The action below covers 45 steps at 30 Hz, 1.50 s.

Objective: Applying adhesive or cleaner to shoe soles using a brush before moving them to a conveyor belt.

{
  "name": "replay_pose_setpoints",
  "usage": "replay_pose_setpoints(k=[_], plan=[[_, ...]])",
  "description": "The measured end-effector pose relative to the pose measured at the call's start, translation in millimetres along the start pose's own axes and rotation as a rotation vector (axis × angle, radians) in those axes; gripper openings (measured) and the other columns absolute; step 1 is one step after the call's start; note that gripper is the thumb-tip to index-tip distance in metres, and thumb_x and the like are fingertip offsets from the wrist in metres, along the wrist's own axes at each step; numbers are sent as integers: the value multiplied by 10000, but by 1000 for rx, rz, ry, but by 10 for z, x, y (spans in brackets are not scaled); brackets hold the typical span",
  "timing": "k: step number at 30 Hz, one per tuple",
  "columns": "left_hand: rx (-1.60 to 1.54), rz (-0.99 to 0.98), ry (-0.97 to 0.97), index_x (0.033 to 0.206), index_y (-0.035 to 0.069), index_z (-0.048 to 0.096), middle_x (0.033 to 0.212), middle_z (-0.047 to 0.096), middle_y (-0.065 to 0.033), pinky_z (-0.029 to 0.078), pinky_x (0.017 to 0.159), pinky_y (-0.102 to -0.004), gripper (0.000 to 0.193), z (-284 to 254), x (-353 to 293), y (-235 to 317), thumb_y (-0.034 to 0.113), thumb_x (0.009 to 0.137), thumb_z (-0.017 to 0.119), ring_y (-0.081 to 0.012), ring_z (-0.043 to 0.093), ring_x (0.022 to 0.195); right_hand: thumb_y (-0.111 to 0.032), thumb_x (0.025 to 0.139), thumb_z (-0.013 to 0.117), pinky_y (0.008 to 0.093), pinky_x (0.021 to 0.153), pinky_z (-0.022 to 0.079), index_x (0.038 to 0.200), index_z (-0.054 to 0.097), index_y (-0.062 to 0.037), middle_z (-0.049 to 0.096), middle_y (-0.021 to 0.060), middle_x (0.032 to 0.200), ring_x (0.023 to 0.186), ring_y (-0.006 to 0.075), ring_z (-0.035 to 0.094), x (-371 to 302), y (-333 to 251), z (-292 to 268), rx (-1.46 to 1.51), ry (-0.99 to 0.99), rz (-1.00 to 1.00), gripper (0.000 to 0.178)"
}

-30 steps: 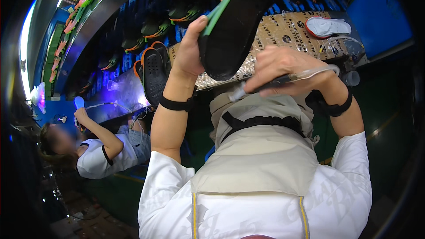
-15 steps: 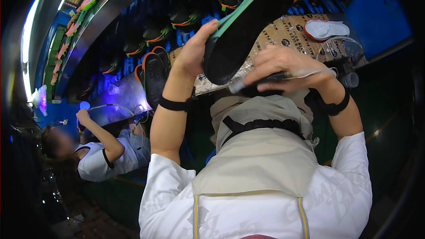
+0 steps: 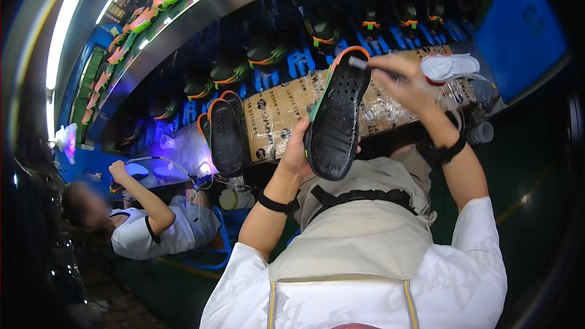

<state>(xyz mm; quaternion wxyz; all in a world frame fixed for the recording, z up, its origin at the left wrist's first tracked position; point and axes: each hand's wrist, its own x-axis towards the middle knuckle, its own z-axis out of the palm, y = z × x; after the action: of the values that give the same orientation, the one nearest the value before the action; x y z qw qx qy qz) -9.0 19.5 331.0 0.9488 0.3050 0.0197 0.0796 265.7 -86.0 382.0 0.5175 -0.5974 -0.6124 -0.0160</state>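
My left hand (image 3: 297,152) is closed around the heel end of a shoe sole (image 3: 334,122), which is black and dotted with holes inside and has a green and orange rim. The sole is tilted up above the bench, its inner face toward me. My right hand (image 3: 409,82), blurred by motion, grips a brush (image 3: 358,62) with a dark handle and a pale tip. That tip is at the orange toe end of the sole. Left of my left hand, more black soles with orange rims (image 3: 226,137) lean together on the bench.
Brown printed paper (image 3: 274,125) covers the bench. A white sole with a red edge (image 3: 450,67) lies at right, near a clear cup (image 3: 483,132). Beyond runs a row of dark shoe uppers (image 3: 266,55) on blue holders. At left, another person (image 3: 152,213) sits working beside a purple-lit lamp.
The sole has come lower and toward me, turning its holed inner face into view. My right hand has moved up with the brush, from the sole's near end to its far end.
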Motion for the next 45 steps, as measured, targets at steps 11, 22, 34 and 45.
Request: replay_pose_setpoints(k=[11,22,34,45], plan=[[466,345,-162,1536,-80,409,1299,624,-365,646,761,-444,966,1175,467,1794,730,1017,320,-443,719,1038,-126,971,748,234,838,493,1235,733,34,750,82,1113,954,102,647,-340,-585,-334,519,62,208,309],[1082,900,500,1387,-134,537,1319,666,-285,605,951,-440,582,895,1120,2911,370,1095,549,-369,730,1112,-118,957,745,298,904,523,1195,759,6,766,104,1101,1006,167,682,-760,-354,-112,530,-35,398,268],[2817,377,1010,1333,45,692,1163,724,-277,551,949,-487,472,332,491,4495,277,921,702,-438,699,1086,-120,959,730,299,800,543,1240,755,-49,766,79,1033,877,137,685,-919,-164,40,547,-63,388,290],[2309,458,1236,1098,-102,723,961,721,-326,533,867,-439,605,346,168,4734,472,914,680,-352,718,975,-116,924,743,330,799,548,1181,776,-33,782,108,1051,891,174,713,-913,-128,137,434,-53,369,272]])
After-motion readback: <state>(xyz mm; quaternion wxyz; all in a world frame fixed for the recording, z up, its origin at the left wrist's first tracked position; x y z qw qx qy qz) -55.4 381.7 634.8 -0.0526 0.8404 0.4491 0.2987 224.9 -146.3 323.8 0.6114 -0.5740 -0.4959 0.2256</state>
